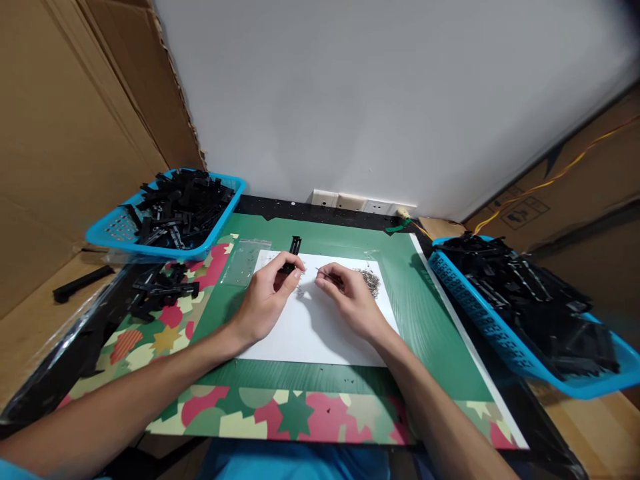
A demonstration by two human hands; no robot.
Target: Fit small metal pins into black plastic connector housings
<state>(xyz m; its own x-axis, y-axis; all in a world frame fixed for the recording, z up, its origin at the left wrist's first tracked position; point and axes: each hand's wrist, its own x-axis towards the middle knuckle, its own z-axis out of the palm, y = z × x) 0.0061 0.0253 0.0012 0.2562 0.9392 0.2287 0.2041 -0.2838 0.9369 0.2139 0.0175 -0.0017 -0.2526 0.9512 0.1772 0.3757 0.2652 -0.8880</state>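
Fitting step: left hand point(267, 293) clamps black plastic part point(293, 253); right hand point(350, 293) pinches thin metal pin point(324, 271). Next move needs fine alignment.

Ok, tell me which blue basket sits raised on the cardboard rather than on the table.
The left blue basket, propped at the table's far-left corner; the right blue basket lies lower.

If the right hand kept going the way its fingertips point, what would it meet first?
The right hand points left with a thin metal pin; it would likely first meet the left hand holding a black plastic part, though depth is unclear.
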